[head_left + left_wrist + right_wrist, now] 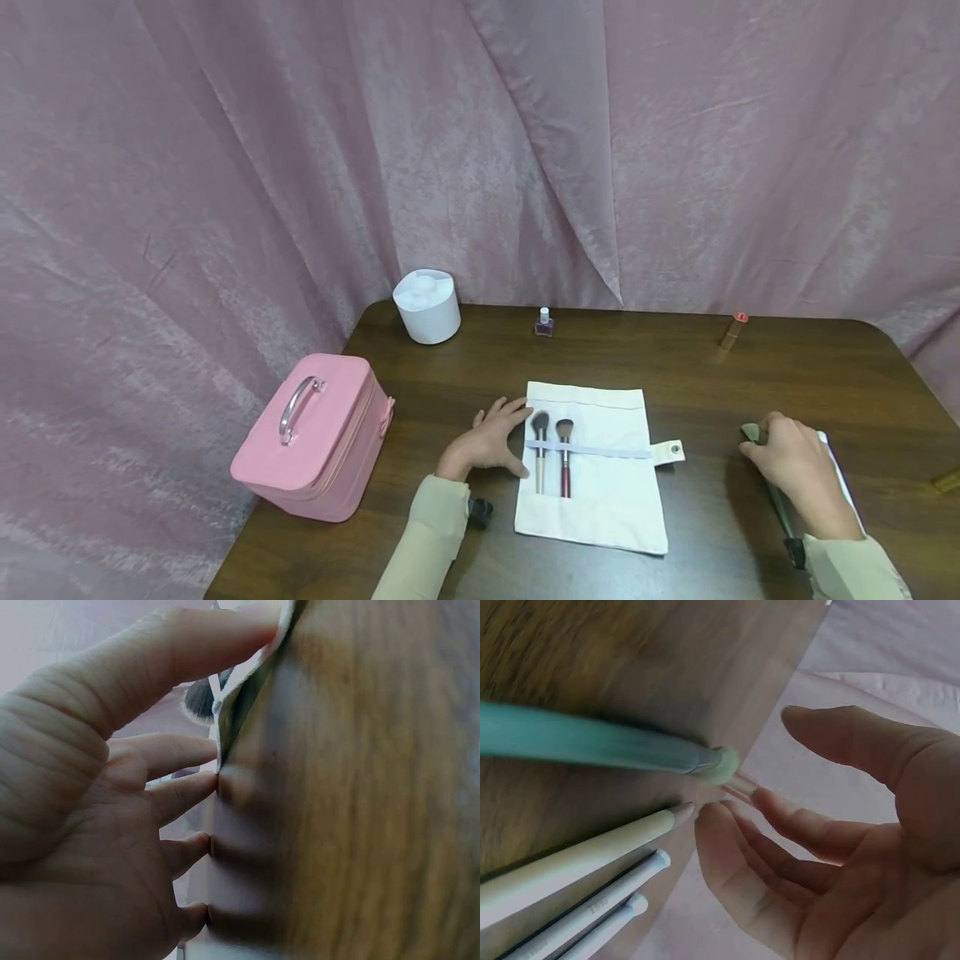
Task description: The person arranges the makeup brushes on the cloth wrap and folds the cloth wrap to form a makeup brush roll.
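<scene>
A white fabric brush roll (600, 521) lies spread on the table, with a dark-bristled makeup brush with a pale handle (541, 458) and a red-handled makeup brush (566, 479) under its elastic band. My left hand (491, 442) rests at the roll's left edge, fingers spread; its thumb touches the cloth in the left wrist view. Farther right, my right hand (798, 462) is over several loose brushes. In the right wrist view, a green brush (592, 739) and a cream-handled brush (585, 847) lie beside its fingers. The thumb stands apart from the fingers, and no brush shows between them.
At the left stands a pink case (311, 442) with a metal handle. Along the back are a white tissue roll (431, 312), a purple nail polish bottle (543, 324) and a lipstick-like tube (733, 332). A gold object (948, 481) is cut off at the right edge.
</scene>
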The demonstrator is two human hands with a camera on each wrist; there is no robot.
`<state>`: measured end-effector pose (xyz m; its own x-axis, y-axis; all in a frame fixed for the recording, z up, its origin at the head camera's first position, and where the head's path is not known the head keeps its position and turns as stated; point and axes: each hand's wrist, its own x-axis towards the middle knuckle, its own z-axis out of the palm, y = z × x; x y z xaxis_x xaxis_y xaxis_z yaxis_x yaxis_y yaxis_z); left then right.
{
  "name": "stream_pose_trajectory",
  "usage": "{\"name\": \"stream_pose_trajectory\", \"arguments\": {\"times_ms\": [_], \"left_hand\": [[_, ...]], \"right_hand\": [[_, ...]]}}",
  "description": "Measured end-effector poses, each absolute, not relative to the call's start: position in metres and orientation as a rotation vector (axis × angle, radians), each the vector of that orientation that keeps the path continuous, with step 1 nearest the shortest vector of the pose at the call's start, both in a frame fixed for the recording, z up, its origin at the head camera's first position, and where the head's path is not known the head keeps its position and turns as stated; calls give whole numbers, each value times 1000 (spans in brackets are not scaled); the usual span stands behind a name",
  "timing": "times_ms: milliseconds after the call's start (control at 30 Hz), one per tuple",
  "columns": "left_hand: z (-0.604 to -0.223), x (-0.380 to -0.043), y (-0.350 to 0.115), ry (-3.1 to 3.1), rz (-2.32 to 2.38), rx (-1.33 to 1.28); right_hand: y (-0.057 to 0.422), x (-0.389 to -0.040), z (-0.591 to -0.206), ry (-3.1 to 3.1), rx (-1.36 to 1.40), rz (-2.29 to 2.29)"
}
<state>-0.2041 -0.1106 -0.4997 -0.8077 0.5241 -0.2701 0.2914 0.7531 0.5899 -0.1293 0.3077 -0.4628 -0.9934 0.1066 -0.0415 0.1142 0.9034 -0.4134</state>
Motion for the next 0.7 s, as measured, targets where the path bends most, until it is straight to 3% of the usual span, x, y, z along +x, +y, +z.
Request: {"name": "stream_pose_trajectory", "arguments": {"times_ms": [700], "left_hand": [[-498, -203, -110, 2535, 722, 616]], "right_hand": [[320, -128, -472, 2915, 286, -662]]}}
